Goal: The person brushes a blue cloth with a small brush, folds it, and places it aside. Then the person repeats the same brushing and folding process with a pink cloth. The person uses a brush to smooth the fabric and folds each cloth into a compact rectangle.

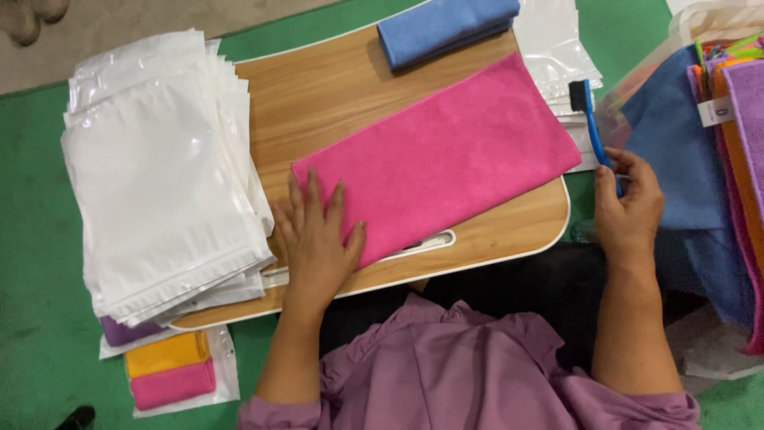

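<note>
Left hand [318, 239] lies flat, fingers spread, pressing the pink cloth [438, 159] on the wooden table [318, 95]; right hand [629, 207] is closed, seemingly pinching, around a blue brush [593, 123].

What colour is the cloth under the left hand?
Bright pink cloth, lying under the left hand; seen best in the head view.

A mauve-purple top [469, 366] of soft, gathered fabric was worn, with ruffled folds seen at the front. The sleeves were pushed up to the elbows, so both forearms were left bare. No rings, watch or gloves were seen on the left hand [318, 239] or the right hand [629, 203].
</note>
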